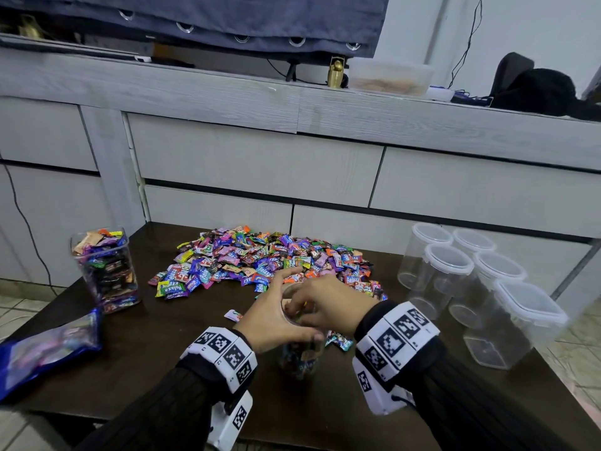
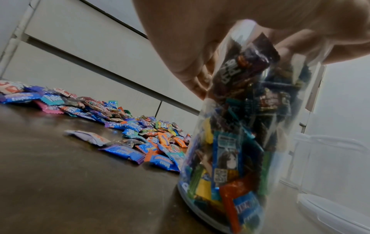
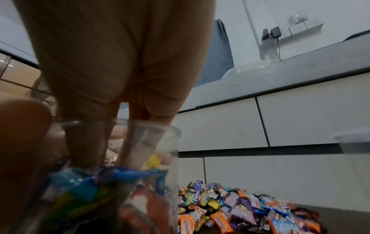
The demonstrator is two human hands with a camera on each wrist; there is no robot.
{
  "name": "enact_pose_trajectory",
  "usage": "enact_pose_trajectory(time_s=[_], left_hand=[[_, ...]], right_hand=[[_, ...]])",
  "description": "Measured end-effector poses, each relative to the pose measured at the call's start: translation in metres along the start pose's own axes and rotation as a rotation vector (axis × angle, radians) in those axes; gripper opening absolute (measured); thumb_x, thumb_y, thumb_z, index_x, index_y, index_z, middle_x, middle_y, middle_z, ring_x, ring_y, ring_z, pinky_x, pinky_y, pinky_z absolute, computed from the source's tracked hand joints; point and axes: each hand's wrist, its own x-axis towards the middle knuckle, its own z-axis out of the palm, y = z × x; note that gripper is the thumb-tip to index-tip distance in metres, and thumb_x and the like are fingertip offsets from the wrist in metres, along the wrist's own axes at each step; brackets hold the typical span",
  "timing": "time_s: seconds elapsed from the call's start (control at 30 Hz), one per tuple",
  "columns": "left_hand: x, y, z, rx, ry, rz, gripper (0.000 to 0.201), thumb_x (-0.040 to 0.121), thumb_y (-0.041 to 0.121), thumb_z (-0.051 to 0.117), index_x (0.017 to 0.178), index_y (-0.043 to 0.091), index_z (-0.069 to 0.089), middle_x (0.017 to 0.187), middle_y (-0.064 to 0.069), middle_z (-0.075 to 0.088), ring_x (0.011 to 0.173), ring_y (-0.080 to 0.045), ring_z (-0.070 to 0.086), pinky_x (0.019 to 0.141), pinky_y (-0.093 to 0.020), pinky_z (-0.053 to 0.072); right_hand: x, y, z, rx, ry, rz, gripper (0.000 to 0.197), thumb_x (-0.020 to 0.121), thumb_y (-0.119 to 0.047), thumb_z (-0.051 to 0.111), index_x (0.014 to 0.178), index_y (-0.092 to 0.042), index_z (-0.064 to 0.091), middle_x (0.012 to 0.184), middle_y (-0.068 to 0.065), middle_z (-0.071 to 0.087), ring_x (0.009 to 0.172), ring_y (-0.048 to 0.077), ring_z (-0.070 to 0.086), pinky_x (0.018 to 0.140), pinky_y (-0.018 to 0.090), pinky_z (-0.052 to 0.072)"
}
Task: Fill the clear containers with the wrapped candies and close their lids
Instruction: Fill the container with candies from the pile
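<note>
Both hands meet over one round clear jar [image 1: 300, 359] standing on the dark table [image 1: 162, 353]. My left hand [image 1: 276, 315] wraps its fingers round the rim, thumb on the near side. The right hand [image 1: 328, 304] has its fingers [image 3: 140, 142] dipped down into the mouth, touching the wrappers, though whether they pinch one I can't tell. That jar's nearly full of bright mixed wrappers, lid off. Just beyond the fingertips sits the big candy pile [image 1: 270, 258]. Left of the fingers is one square full jar [image 1: 105, 268], lidless; right of them, five empty lidded jars [image 1: 471, 288].
</note>
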Motion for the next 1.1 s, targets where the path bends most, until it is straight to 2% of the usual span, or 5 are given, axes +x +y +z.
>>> enact_pose_trajectory(time_s=[0.4,0.53,0.7,0.87,1.1], left_hand=[[-0.002,-0.003,-0.001,0.076,0.038,0.008,0.092,0.041,0.041,0.091,0.120,0.043,0.043,0.113,0.018,0.066,0.108,0.012,0.058,0.087,-0.006,0.044],[0.001,-0.008,-0.001,0.058,0.037,0.029,0.092,0.050,0.019,0.097,0.123,0.039,0.045,0.108,0.013,0.069,0.102,0.006,0.064,0.083,-0.011,0.048],[0.002,-0.010,-0.002,0.065,0.039,0.022,0.094,0.043,0.039,0.094,0.123,0.040,0.045,0.111,0.014,0.069,0.107,0.004,0.063,0.089,-0.016,0.050],[0.000,-0.012,-0.014,0.102,0.060,0.011,0.088,0.042,0.051,0.093,0.118,0.036,0.051,0.117,0.023,0.066,0.114,0.003,0.059,0.098,-0.022,0.046],[-0.002,-0.011,-0.024,0.131,0.050,0.007,0.089,0.042,0.045,0.092,0.119,0.035,0.050,0.117,0.026,0.064,0.115,0.005,0.058,0.099,-0.021,0.046]], right_hand=[[-0.017,0.015,-0.006,0.235,0.279,-0.058,0.026,0.089,-0.005,0.057,0.109,-0.017,0.070,0.099,-0.010,0.066,0.082,-0.014,0.050,0.075,0.001,0.033],[-0.004,0.001,0.005,-0.063,0.109,-0.115,0.031,0.084,-0.001,0.053,0.106,-0.013,0.071,0.119,-0.003,0.065,0.113,0.019,0.054,0.097,0.035,0.041],[-0.005,0.002,0.002,0.014,0.108,-0.083,0.036,0.083,0.004,0.052,0.108,-0.013,0.070,0.117,0.001,0.065,0.109,0.020,0.056,0.092,0.033,0.044],[-0.034,0.054,0.014,0.384,0.585,0.333,0.029,0.094,-0.012,0.053,0.123,-0.014,0.056,0.121,-0.003,0.059,0.114,0.015,0.054,0.095,0.028,0.041],[-0.034,0.090,0.117,0.297,0.015,0.993,0.136,0.061,-0.078,0.064,0.150,-0.005,-0.009,0.159,0.014,-0.007,0.147,0.032,-0.003,0.119,0.043,0.010]])
